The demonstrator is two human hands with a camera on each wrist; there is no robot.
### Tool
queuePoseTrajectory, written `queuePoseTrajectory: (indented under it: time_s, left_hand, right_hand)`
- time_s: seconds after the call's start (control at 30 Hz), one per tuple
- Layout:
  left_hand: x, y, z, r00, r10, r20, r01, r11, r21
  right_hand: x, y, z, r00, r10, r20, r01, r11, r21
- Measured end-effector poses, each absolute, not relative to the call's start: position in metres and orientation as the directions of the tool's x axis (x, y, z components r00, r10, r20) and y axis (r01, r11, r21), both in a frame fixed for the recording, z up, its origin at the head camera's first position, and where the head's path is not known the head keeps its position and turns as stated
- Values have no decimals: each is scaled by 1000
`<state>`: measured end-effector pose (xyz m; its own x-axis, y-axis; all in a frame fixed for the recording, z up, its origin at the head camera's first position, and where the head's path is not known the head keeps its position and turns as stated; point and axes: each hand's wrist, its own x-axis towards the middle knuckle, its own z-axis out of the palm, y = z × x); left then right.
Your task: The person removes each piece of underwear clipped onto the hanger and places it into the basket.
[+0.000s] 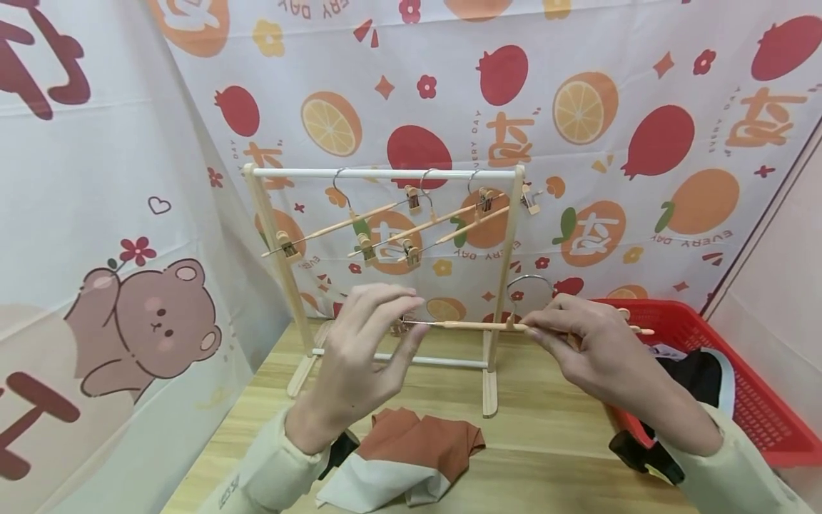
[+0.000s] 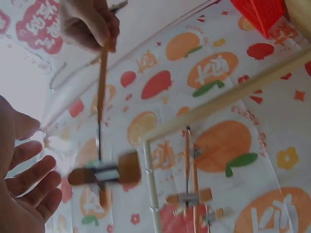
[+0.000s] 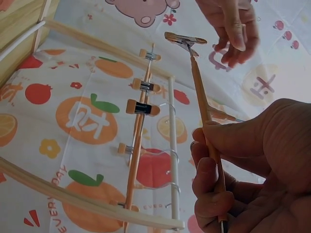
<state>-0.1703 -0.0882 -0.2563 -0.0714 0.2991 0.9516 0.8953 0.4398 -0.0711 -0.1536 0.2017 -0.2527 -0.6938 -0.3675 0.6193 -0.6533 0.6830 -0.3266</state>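
My right hand [image 1: 597,343] grips a wooden clip hanger [image 1: 475,326] by its bar, right of the metal hook, and holds it level in front of a small rack. At the hanger's left end is a clip [image 2: 104,174], partly behind my left hand in the head view. Beside that clip hovers my left hand [image 1: 356,357], its fingers loosely bent and apart from it in both wrist views. Below, on the table, lies a crumpled brown and white cloth [image 1: 424,446].
Three clip hangers, one a bare wooden bar [image 1: 356,221] with clips, hang from the rack's white rail [image 1: 385,173]. A red basket [image 1: 770,421] with black and white fabric [image 1: 693,378] stands at the right. Printed curtains [image 1: 359,57] enclose the wooden table [image 1: 546,442].
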Motion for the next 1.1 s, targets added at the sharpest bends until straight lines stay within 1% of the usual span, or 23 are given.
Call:
queuePoseTrajectory:
  time_s: [0.17, 0.27, 0.4, 0.53, 0.7, 0.77, 0.83, 0.93, 1.1]
  left_hand:
    - [-166, -77, -260, -66, 337, 939, 907, 413, -85]
    - [-163, -73, -262, -97, 380, 920, 901, 427, -82]
    - [-162, -67, -266, -181, 439, 880, 885, 464, -50]
    - [-162, -64, -269, -264, 478, 837, 865, 501, -13]
    - [-164, -63, -274, -352, 503, 789, 847, 531, 40]
    - [-165, -62, -275, -377, 507, 775, 841, 537, 58]
    - [-166, -62, -277, -391, 509, 767, 836, 544, 66]
    - [-168, -61, -279, -396, 514, 761, 832, 552, 61]
    - [-169, -60, -283, -375, 519, 768, 835, 549, 37]
  right_hand:
    - [-154, 197, -255, -711, -372, 597, -647, 679, -347]
    - [-154, 193, -256, -709, -386, 590, -653, 675, -343]
    - [-155, 188, -258, -686, -414, 598, -677, 663, -318]
    - [-154, 182, -258, -682, -426, 594, -685, 657, -315]
    - [-153, 177, -258, -687, -426, 589, -684, 653, -325]
    - [-152, 175, -259, -683, -426, 594, -688, 647, -328]
    - [-152, 174, -259, -680, -428, 596, -693, 642, -329]
    - [-152, 172, -259, -689, -429, 585, -687, 644, -337]
    - [-150, 170, -260, -716, -431, 550, -664, 664, -345]
